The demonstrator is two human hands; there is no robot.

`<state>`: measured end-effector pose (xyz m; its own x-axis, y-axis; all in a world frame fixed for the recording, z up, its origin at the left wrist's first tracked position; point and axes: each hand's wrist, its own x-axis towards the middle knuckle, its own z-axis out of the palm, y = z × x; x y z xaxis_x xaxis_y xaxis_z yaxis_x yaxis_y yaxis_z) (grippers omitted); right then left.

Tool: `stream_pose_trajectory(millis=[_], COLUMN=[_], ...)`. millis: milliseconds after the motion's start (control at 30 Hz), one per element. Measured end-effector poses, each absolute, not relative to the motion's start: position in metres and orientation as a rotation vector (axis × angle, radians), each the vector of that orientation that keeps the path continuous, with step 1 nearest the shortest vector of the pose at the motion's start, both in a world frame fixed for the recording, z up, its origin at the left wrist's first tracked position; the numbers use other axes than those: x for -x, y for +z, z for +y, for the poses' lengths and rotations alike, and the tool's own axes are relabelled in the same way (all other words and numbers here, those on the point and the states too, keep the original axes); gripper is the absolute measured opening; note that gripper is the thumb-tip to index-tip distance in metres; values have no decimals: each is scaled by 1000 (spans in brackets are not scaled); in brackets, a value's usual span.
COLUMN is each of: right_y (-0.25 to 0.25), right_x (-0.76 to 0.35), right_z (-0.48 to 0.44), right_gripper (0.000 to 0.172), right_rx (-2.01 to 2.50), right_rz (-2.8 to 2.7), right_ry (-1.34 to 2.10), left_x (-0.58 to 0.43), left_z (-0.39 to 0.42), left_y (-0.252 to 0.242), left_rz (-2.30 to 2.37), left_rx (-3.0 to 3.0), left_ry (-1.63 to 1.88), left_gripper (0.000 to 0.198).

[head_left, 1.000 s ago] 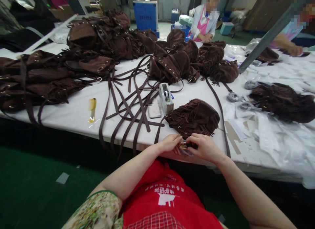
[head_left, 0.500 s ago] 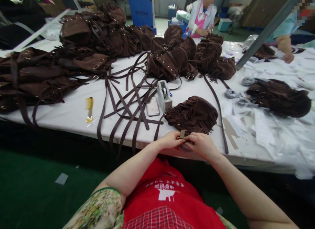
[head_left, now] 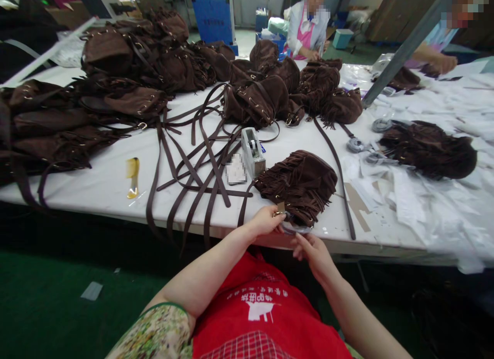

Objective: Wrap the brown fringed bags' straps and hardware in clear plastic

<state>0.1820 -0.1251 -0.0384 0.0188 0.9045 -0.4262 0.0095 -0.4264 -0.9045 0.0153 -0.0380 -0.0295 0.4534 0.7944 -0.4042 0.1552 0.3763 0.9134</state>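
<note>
A dark brown fringed bag (head_left: pixel 303 184) lies at the table's front edge, its fringe toward me. My left hand (head_left: pixel 266 221) is closed at the bag's near end, pinching a gold-coloured metal buckle (head_left: pixel 278 214) with a small tan tab (head_left: pixel 281 207) standing up beside it. Grey-white wrapping (head_left: pixel 297 228) shows around the strap just right of these fingers. Slightly below it, my right hand (head_left: pixel 313 252) has its fingers loosely bent and apart, close to the wrapping; I see nothing in them.
A tape dispenser (head_left: pixel 252 152) stands left of the bag, near several loose straps (head_left: pixel 198 178). Farther left lies a yellow comb (head_left: pixel 132 177). Brown bags (head_left: pixel 142 60) are piled behind. A metal pole (head_left: pixel 403 47) slants up at right. Two people work across the table.
My right hand has come away from my left, moving down toward me, and its fingers have opened. The wrapping is now more exposed. My left hand keeps its pinch. The view has shifted slightly.
</note>
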Motion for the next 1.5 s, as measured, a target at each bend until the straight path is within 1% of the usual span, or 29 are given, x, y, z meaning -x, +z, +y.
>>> stream_pose_trajectory(millis=[67, 133, 300, 400, 500, 567, 700, 800, 1000, 1233, 1367, 1500], right_y=[-45, -46, -43, -41, -37, -34, -31, -32, -23, -22, -26, -23], right_x=[-175, -171, -170, -170, -171, -173, -179, -188, -199, -203, -206, -208], right_z=[-121, -118, -114, -112, -110, -109, -106, -103, -99, -97, -97, -96], right_gripper=[42, 40, 38, 38, 40, 43, 44, 42, 42, 40, 36, 34], right_rx=[1429, 1382, 1449, 1454, 1442, 1434, 1384, 1341, 1308, 1341, 1350, 1348], right_rz=[-699, -619, -741, -740, -703, -690, -657, -632, -722, -700, -650, -665], right_ry=[1500, 1479, 1300, 1247, 1280, 1297, 1316, 1338, 1502, 1518, 1533, 1579], left_x=[-17, -18, -17, -19, -26, -30, -32, -25, -19, -33, -36, -37], left_z=[-39, -41, -44, -45, -46, -48, -52, -49, -34, -46, -53, -54], left_y=[-29, -30, -26, -23, -23, -25, -27, -22, -13, -22, -19, -18], left_rz=[1025, 1024, 1063, 1050, 1009, 963, 875, 779, 725, 871, 892, 869], left_rx=[-1207, -1280, -1509, -1624, -1645, -1600, -1414, -1352, -1537, -1853, -2003, -1923], left_ry=[517, 499, 452, 436, 483, 503, 410, 339, 162, 286, 290, 300], left_gripper=[19, 20, 28, 28, 27, 30, 43, 44, 38, 31, 33, 41])
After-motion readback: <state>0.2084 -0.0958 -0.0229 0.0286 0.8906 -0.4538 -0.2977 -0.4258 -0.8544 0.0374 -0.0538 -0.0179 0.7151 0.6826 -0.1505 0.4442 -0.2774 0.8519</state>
